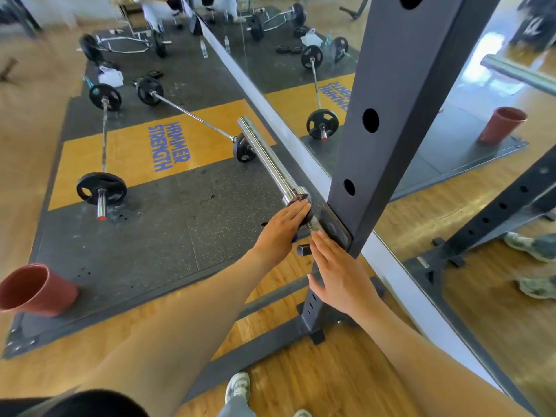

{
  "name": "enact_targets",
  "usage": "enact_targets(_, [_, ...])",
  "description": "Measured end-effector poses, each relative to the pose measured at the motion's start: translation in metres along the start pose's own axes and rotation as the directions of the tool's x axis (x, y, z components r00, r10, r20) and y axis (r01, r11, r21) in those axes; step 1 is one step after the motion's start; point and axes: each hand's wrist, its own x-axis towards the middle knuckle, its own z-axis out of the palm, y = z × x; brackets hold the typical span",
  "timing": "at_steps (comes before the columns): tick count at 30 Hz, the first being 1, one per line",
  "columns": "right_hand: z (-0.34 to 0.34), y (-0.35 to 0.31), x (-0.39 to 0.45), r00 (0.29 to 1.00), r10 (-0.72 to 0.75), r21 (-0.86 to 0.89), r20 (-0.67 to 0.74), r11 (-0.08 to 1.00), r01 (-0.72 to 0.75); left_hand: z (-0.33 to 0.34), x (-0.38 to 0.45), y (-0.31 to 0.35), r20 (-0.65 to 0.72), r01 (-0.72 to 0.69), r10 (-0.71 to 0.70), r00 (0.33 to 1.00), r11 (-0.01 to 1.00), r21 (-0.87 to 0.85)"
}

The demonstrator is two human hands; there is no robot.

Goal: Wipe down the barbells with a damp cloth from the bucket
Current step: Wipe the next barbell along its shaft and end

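1. Head view: the left hand (284, 225) presses a dark cloth (304, 212) with straight fingers against the chrome barbell (267, 155), which rests in the dark rack upright (388, 130)
2. The right hand (337, 275) is flat and open, fingertips near the bar by the upright, holding nothing
3. A red bucket (36, 291) stands on the speckled rubber mat (150, 236), well apart from the hands
4. Loaded barbells lie on the mat's yellow panel (135, 158); wooden floor (316, 383) surrounds it, and a wall mirror (301, 40) runs behind

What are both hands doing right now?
Left hand: open, fingers straight, pressing the cloth on the barbell.
Right hand: open, holding nothing, by the rack post.
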Motion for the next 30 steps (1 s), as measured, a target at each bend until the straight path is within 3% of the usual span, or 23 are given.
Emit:
enact_targets(3, [0.001, 0.001, 0.0, 1.0, -0.003, 0.013, -0.01, 1.0, 0.003, -0.004, -0.011, -0.002, 0.007, 0.058, -0.058, 0.998, 0.995, -0.08])
enact_targets(7, [0.004, 0.001, 0.0, 1.0, -0.001, 0.035, 0.011, 0.999, 0.0, -0.012, 0.017, -0.001, 0.087, -0.049, 0.052, 0.995, 0.998, -0.038])
enact_targets(10, [0.004, -0.001, 0.0, 1.0, 0.016, 0.059, 0.016, 0.998, -0.017, -0.027, 0.029, -0.01, 0.015, -0.099, 0.099, 0.995, 0.995, -0.007])
enact_targets(13, [0.0, -0.019, 0.016, 0.994, 0.107, 0.059, -0.009, 0.993, -0.106, -0.041, 0.037, -0.034, -0.074, -0.082, 0.091, 0.993, 0.99, 0.116])
enact_targets(16, [-0.008, -0.035, 0.055, 0.982, 0.187, -0.01, -0.006, 0.982, -0.187, -0.039, 0.035, -0.052, 0.042, -0.17, 0.165, 0.985, 0.958, 0.229])
enact_targets(21, [-0.001, -0.04, 0.09, 0.947, 0.292, -0.035, 0.136, 0.956, -0.29, -0.037, 0.066, -0.065, 0.177, -0.233, 0.211, 0.961, 0.966, 0.116])
enact_targets(25, [0.007, -0.049, 0.102, 0.902, 0.401, 0.007, 0.162, 0.913, -0.407, -0.047, 0.109, -0.063, 0.334, -0.382, 0.329, 0.883, 0.918, 0.103])
enact_targets(28, [0.008, -0.052, 0.11, 0.889, 0.433, 0.027, 0.151, 0.897, -0.441, -0.039, 0.087, -0.089, 0.226, -0.425, 0.422, 0.878, 0.905, -0.036])
enact_targets(30, [0.007, -0.054, 0.112, 0.877, 0.456, 0.023, 0.15, 0.885, -0.464, -0.033, 0.056, -0.105, 0.163, -0.383, 0.392, 0.906, 0.92, -0.08])
